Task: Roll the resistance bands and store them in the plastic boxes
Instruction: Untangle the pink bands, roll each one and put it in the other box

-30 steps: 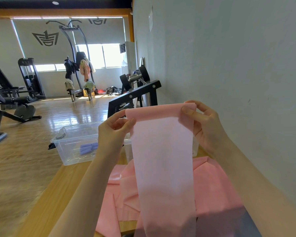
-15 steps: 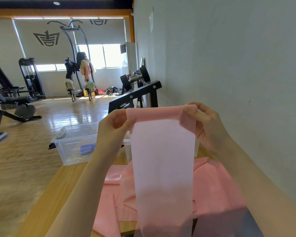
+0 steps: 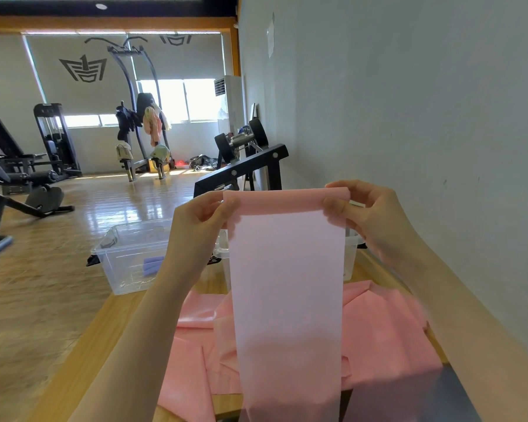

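While both hands (image 3: 375,220) pinch it, pink band (image 3: 287,284) hangs.

Pink band (image 3: 287,284): thin, smooth, matt, semi-translucent rubbery sheet. More pink bands (image 3: 387,339) heaped on the near surface (image 3: 83,345), which is light wood, satin. Left plastic box (image 3: 128,257): clear, glossy. Floor (image 3: 110,205): glossy wood planks. Right wall (image 3: 409,102): matt paint. Far dumbbell handle (image 3: 241,139): shiny metal.

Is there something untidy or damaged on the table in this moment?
No damage shows. The pink bands lie in a crumpled, overlapping heap on the wooden table, not yet rolled. One purple roll sits in the left clear box.
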